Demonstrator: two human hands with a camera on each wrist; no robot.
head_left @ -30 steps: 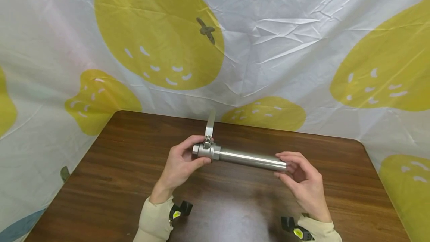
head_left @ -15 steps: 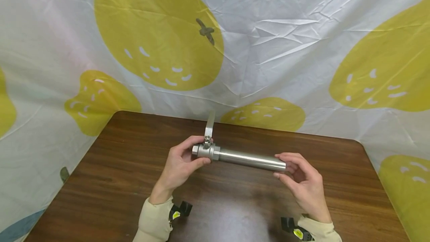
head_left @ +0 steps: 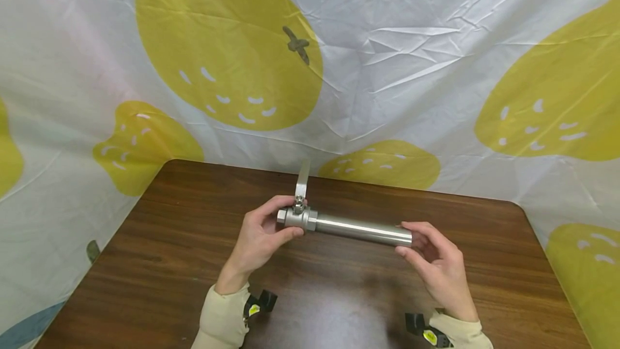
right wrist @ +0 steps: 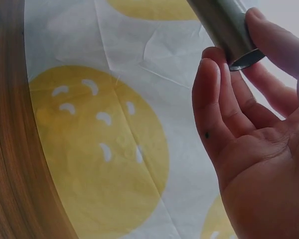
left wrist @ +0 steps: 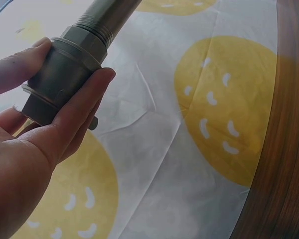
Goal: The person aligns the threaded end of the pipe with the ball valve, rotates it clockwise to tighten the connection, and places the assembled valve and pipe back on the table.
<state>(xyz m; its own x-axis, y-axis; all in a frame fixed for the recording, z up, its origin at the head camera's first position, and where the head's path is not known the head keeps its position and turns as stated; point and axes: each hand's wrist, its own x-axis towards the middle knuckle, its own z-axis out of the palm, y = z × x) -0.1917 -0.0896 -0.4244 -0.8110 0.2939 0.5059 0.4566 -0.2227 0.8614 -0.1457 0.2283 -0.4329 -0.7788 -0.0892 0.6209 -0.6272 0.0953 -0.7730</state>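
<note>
My left hand [head_left: 258,241] grips the body of a metal ball valve [head_left: 297,218] between thumb and fingers. The valve's flat lever handle [head_left: 302,181] points away toward the back of the table. A shiny steel pipe [head_left: 363,230] extends rightward from the valve's hex end. Some thread [left wrist: 95,31] shows at that joint in the left wrist view. At the pipe's free end, my right hand [head_left: 438,263] pinches it between thumb and fingertips. The right wrist view shows the open end [right wrist: 246,59] of the pipe, with the palm apart from it.
Valve and pipe are held up over a brown wood-grain table [head_left: 160,263]. Behind and beside it hangs a white cloth [head_left: 387,79] printed with yellow fruit. Black straps with small camera mounts [head_left: 261,301] sit on both wrists.
The fingers of my right hand have shifted slightly at the pipe's end. My left hand and the valve stay nearly still.
</note>
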